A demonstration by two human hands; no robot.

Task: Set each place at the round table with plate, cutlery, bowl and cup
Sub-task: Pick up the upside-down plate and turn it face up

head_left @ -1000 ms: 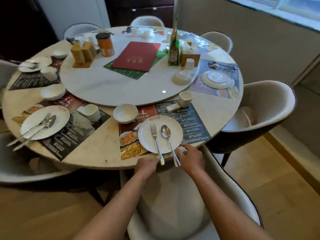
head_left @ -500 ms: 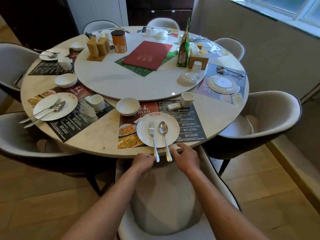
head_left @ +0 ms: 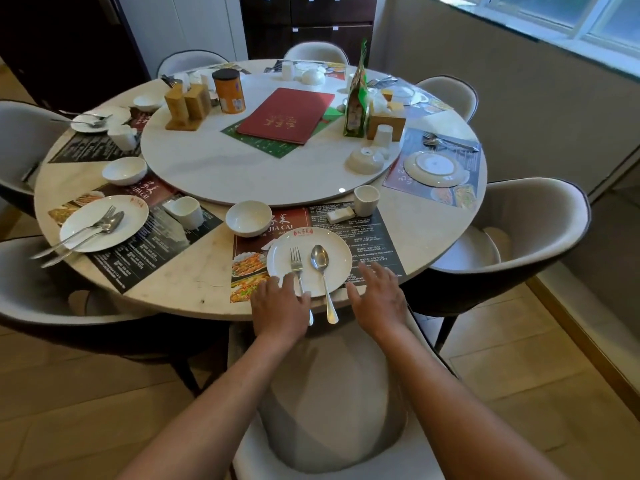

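Observation:
At the near edge of the round table (head_left: 194, 289) a white plate (head_left: 341, 259) lies on a dark placemat (head_left: 377, 233). A fork (head_left: 297, 268) and a spoon (head_left: 320, 263) rest side by side on the plate, handles over the table edge. A white bowl (head_left: 248, 218) and a white cup (head_left: 366, 200) stand behind the plate. My left hand (head_left: 278, 306) lies flat over the plate's near left rim and the fork handle. My right hand (head_left: 379, 294) hovers, fingers spread, just right of the plate and holds nothing.
Grey chairs ring the table; one (head_left: 332, 393) is right below my arms. A set place with plate (head_left: 104, 226), cup (head_left: 187, 212) and bowl (head_left: 124, 170) lies at the left. At the right an upside-down plate (head_left: 435, 168) lies on a mat. The turntable (head_left: 221, 168) carries a red menu (head_left: 285, 114), upturned bowl (head_left: 365, 159) and boxes.
Both hands have opened and spread apart from the cutlery handles; the left now lies on the plate's rim, the right is off to the plate's right. The camera has risen and tilted.

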